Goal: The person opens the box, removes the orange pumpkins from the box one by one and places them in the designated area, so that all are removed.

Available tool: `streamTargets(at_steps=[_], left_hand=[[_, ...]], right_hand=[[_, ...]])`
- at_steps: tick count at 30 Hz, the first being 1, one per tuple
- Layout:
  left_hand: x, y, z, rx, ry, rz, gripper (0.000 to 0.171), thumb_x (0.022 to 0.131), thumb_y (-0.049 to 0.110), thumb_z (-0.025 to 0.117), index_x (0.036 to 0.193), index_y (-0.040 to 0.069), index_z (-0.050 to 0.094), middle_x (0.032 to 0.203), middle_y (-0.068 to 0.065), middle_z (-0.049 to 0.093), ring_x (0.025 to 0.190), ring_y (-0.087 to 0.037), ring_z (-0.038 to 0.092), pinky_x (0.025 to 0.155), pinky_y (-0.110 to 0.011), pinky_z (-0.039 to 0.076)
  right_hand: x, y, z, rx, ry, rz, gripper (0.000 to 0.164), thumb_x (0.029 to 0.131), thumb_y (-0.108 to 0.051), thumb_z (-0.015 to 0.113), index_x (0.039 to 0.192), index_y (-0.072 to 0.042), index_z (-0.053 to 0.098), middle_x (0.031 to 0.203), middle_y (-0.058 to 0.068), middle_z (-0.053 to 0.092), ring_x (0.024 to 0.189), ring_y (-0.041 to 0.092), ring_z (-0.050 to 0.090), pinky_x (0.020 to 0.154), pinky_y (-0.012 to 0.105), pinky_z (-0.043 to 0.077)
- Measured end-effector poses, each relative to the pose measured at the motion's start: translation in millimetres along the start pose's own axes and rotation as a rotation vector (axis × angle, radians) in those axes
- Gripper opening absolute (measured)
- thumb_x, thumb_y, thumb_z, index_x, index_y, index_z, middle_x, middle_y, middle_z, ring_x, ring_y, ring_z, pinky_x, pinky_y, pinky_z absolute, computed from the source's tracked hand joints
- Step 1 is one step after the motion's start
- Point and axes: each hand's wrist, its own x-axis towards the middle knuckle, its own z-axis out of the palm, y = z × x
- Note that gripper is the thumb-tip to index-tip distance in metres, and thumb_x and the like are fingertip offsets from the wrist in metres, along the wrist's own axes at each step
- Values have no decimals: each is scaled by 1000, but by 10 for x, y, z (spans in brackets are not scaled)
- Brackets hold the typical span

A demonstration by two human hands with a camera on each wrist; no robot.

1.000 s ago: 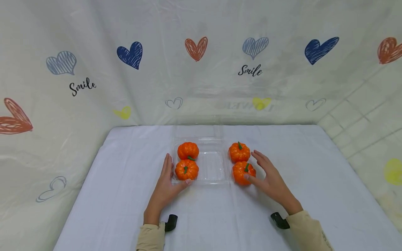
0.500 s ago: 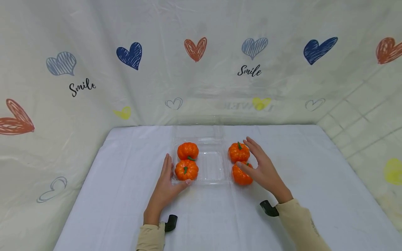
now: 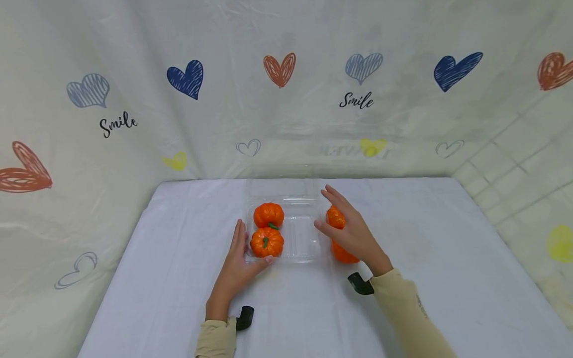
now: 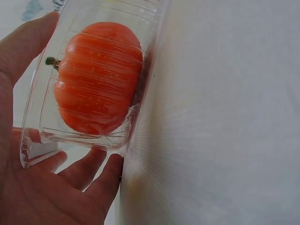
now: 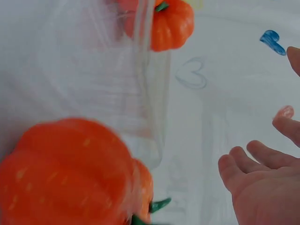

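A clear plastic clamshell box [image 3: 306, 238] lies with its lid [image 3: 282, 187] folded back. Two small orange pumpkins, a rear one [image 3: 268, 215] and a front one [image 3: 267, 242], sit in its left half. My left hand [image 3: 239, 271] rests around the box's front left corner, thumb along the front rim, straight fingers along the left side; in the left wrist view the box wall [image 4: 35, 110] stands between thumb and fingers. My right hand [image 3: 353, 232], fingers extended and holding nothing, hovers over two more pumpkins, the rear [image 3: 334, 217] and front [image 3: 342, 253], partly hiding both.
A white cloth covers the table [image 3: 286, 308]. Behind it hangs a pale curtain [image 3: 304, 119] printed with hearts and words. Black wrist-camera mounts [image 3: 244, 318] sit at both cuffs. In the right wrist view, one pumpkin [image 5: 65, 173] looms close in front.
My right hand has moved left and away from me, from beside the right-hand pumpkins to over them, toward the box. The left hand, box and pumpkins have stayed put.
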Motion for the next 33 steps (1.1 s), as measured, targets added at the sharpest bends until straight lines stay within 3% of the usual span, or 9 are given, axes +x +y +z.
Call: streamTargets(at_steps=[5, 8, 17, 24, 33], left_hand=[[1, -7, -2, 3, 5, 0, 125, 87, 56, 84, 174, 16, 3, 180, 5, -2, 160, -30, 28, 123, -48, 31], [5, -16, 0, 3, 6, -1, 125, 88, 57, 84, 174, 16, 3, 180, 5, -2, 160, -31, 27, 123, -49, 31], [7, -8, 8, 3, 6, 2, 125, 88, 56, 84, 174, 17, 3, 179, 6, -2, 160, -30, 27, 123, -48, 31], [-4, 7, 2, 7, 4, 7, 123, 88, 55, 84, 174, 17, 3, 179, 6, -2, 160, -31, 27, 123, -48, 31], [0, 12, -9, 24, 2, -2, 123, 88, 58, 82, 174, 19, 3, 179, 6, -3, 160, -31, 26, 123, -51, 31]], right_hand=[[115, -83, 84, 94, -25, -38, 75, 102, -36, 75, 167, -21, 41, 174, -3, 31, 152, 32, 42, 123, 59, 34], [193, -159, 133, 132, -44, -52, 74, 102, -35, 76, 166, -20, 43, 173, -4, 32, 154, 28, 39, 124, 57, 33], [435, -317, 269, 89, -108, -53, 73, 101, -42, 75, 165, -23, 45, 172, -10, 33, 157, 20, 33, 123, 58, 35], [612, -375, 324, 95, -141, -126, 70, 102, -35, 74, 164, -18, 46, 171, 0, 36, 157, 22, 33, 123, 53, 35], [794, -403, 461, 67, -250, -97, 69, 102, -36, 73, 163, -16, 48, 170, 2, 39, 158, 24, 33, 124, 57, 31]])
